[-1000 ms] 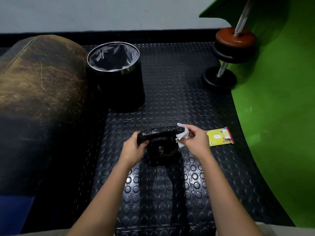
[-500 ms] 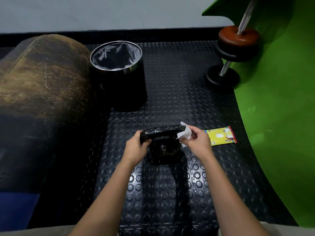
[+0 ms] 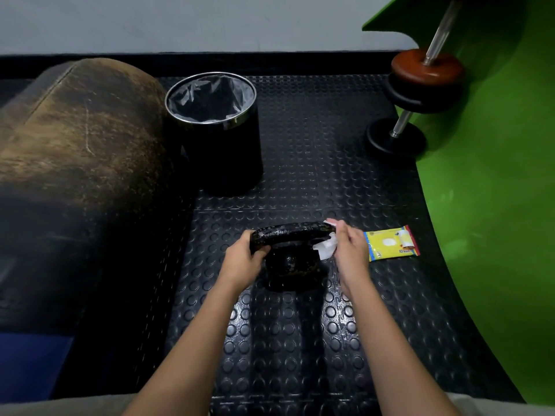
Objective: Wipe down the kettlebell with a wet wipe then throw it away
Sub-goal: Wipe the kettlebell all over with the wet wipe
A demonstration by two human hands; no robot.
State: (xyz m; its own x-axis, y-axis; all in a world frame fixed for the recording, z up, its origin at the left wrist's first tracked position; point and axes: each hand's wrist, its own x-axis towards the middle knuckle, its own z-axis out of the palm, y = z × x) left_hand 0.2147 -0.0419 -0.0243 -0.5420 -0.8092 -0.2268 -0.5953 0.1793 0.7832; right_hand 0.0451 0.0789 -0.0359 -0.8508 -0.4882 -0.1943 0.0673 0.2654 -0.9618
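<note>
A black, worn kettlebell (image 3: 289, 265) stands on the studded black rubber floor in the middle of the view. My left hand (image 3: 243, 259) grips the left end of its handle. My right hand (image 3: 350, 250) holds a crumpled white wet wipe (image 3: 326, 247) against the right end of the handle, fingers curled round the wipe. A black round bin (image 3: 220, 145) with a chrome rim and a grey liner stands behind and to the left of the kettlebell, open at the top.
A yellow wet-wipe pack (image 3: 390, 243) lies on the floor just right of my right hand. A worn brown padded bench (image 3: 75, 163) fills the left side. A green wall (image 3: 492, 205) curves along the right, with a barbell and weight plates (image 3: 420, 85) leaning on it.
My right hand has slid the wipe down and round the right end of the handle. My left hand keeps its grip, and the kettlebell has stayed in place.
</note>
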